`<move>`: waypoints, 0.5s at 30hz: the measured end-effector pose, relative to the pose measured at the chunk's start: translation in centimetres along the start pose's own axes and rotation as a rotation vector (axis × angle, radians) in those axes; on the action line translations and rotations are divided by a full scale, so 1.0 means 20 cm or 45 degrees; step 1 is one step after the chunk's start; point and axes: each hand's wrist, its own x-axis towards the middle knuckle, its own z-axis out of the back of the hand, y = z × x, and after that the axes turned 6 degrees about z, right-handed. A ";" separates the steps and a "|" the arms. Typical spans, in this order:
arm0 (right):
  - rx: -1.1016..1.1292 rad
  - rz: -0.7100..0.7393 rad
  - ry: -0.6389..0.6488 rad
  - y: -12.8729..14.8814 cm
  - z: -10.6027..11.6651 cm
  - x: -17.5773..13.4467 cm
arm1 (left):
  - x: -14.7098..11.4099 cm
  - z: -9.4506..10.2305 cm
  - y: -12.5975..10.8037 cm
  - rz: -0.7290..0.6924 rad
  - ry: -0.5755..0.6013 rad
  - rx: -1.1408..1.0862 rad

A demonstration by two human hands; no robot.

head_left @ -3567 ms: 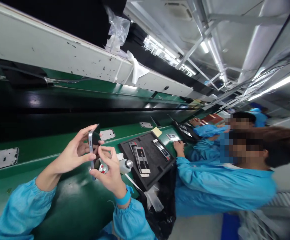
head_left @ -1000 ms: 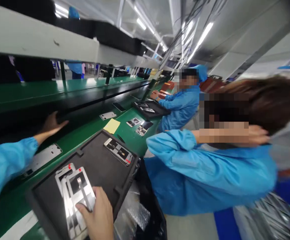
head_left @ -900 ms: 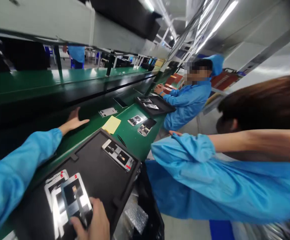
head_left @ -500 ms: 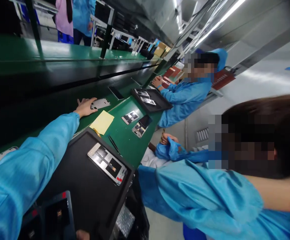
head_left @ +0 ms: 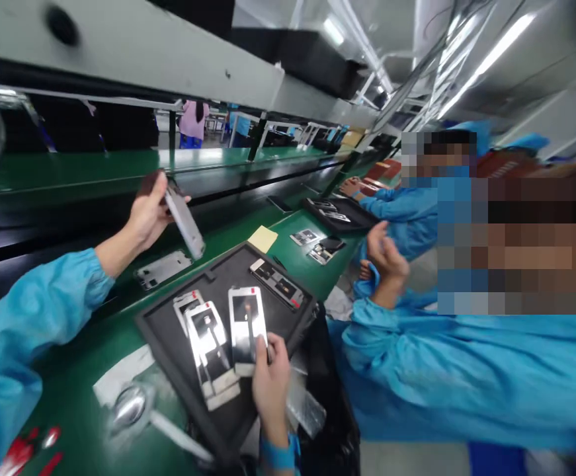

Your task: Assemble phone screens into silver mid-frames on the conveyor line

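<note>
My left hand (head_left: 146,215) is raised above the green bench, closed around a pale phone housing (head_left: 185,223) tilted on edge. Beneath it, a second flat phone frame (head_left: 163,270) lies on the bench. A black tray (head_left: 168,344) with a low rim stands in front of me. My right hand (head_left: 274,380) pinches the lower right edge of a white-bordered phone assembly (head_left: 246,317) at the tray. Left of it, other phone assemblies (head_left: 208,344) overlap, and a separate one (head_left: 275,283) lies near the far rim.
A yellow paper (head_left: 262,238) lies beyond the tray, with phone parts (head_left: 325,250) and another tray (head_left: 352,215) farther along. A magnifier-like round object (head_left: 131,404) is at front left, blurred. Co-workers in blue sit at right, one hand (head_left: 387,261) raised nearby.
My left hand has lifted a phone housing off the bench and drawn it back. My right hand has come into fuller view with a phone assembly. The camera view has swung left.
</note>
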 end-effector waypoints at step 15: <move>0.426 0.239 0.321 0.75 -0.36 -0.88 | -1.64 0.58 -0.46 0.850 0.447 -0.351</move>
